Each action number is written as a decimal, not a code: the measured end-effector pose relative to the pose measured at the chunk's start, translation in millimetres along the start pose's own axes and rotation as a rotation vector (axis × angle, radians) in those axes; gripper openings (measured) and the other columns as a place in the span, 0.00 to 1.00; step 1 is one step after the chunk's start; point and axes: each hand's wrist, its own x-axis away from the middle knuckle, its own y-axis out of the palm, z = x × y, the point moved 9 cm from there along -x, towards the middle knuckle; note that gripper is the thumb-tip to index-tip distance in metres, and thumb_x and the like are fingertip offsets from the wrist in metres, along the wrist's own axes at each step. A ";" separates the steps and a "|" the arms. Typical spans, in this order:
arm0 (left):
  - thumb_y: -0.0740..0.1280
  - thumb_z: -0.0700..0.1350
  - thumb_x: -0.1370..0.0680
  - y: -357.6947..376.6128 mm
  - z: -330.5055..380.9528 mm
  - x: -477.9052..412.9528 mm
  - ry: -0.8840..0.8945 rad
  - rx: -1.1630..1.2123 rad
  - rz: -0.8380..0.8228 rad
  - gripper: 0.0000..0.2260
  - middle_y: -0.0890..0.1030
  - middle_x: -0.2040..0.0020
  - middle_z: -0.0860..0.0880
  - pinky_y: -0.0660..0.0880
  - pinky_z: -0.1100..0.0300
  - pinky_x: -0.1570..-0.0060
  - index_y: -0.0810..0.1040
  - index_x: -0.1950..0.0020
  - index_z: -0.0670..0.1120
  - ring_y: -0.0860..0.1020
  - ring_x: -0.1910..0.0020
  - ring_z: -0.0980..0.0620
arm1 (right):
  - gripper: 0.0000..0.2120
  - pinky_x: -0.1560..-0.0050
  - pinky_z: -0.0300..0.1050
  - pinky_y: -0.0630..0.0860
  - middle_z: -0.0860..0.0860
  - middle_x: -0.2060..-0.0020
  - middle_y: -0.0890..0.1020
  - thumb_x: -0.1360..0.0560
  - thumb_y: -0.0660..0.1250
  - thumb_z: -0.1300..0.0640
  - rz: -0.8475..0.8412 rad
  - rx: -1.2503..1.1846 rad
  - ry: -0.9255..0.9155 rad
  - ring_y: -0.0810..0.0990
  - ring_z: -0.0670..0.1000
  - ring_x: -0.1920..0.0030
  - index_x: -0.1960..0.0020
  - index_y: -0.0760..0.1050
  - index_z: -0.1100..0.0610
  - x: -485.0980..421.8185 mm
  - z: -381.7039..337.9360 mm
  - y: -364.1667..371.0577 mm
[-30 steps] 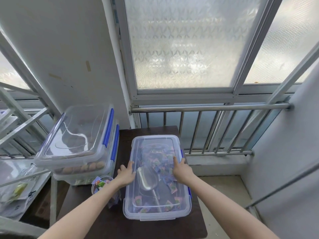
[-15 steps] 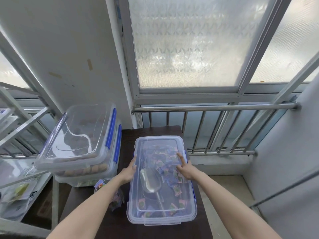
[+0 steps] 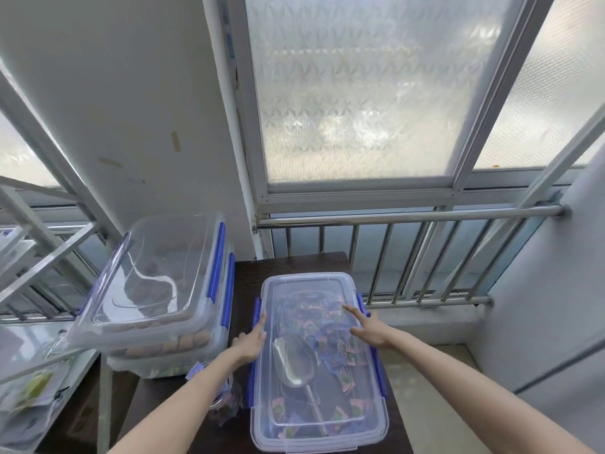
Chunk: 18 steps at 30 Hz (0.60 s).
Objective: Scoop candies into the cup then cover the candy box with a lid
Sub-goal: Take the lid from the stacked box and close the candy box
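Observation:
The clear candy box (image 3: 319, 434) with blue side clips stands on the dark table (image 3: 291, 263), and its transparent lid (image 3: 307, 285) lies on top. Through the lid I see wrapped candies (image 3: 330, 326) and a metal scoop (image 3: 294, 360). My left hand (image 3: 250, 344) rests flat against the box's left edge, fingers extended. My right hand (image 3: 368, 327) lies on the lid's right side with spread fingers. The cup (image 3: 226, 401) with candies stands left of the box, mostly hidden behind my left forearm.
Two stacked clear boxes (image 3: 163, 290) with blue clips stand at the left; the upper one sits tilted. A metal railing (image 3: 409, 217) and frosted windows are behind the table. A metal rack (image 3: 39, 250) with bags stands at far left. Bare floor lies to the right.
Both hands have loosened from gripping the lid's sides to lying flat with fingers stretched out. The view has shifted slightly; the box stays in place.

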 end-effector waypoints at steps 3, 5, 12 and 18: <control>0.49 0.54 0.17 -1.3 4.7 3.3 -0.013 -0.052 0.037 0.27 0.54 0.23 0.33 0.53 0.43 0.24 0.34 0.24 0.59 0.55 0.23 0.35 | 0.27 0.37 0.50 0.69 0.70 0.27 0.51 0.18 0.50 0.51 0.025 0.107 -0.037 0.75 0.63 0.41 0.24 0.42 0.41 -0.4 -8.8 -0.7; 0.49 0.53 0.17 -2.3 8.9 4.5 -0.019 -0.105 0.034 0.28 0.51 0.23 0.30 0.58 0.46 0.26 0.34 0.24 0.57 0.61 0.25 0.35 | 0.27 0.35 0.51 0.68 0.70 0.27 0.50 0.18 0.49 0.52 0.032 0.181 -0.045 0.74 0.64 0.36 0.24 0.39 0.42 -1.0 -12.6 -0.5; 0.46 0.52 0.16 -3.6 15.7 1.2 -0.039 -0.213 0.037 0.28 0.49 0.24 0.28 0.60 0.47 0.28 0.30 0.24 0.52 0.65 0.28 0.36 | 0.26 0.32 0.52 0.67 0.68 0.25 0.46 0.17 0.46 0.53 0.092 0.264 -0.105 0.70 0.65 0.33 0.24 0.38 0.41 1.5 -17.8 0.1; 0.47 0.49 0.16 -1.4 21.0 -1.2 -0.039 -0.318 0.057 0.29 0.53 0.25 0.29 0.65 0.46 0.30 0.30 0.24 0.48 0.68 0.31 0.36 | 0.29 0.42 0.51 0.76 0.67 0.25 0.44 0.18 0.48 0.58 0.080 0.298 -0.073 0.80 0.60 0.46 0.25 0.38 0.39 0.0 -15.2 4.9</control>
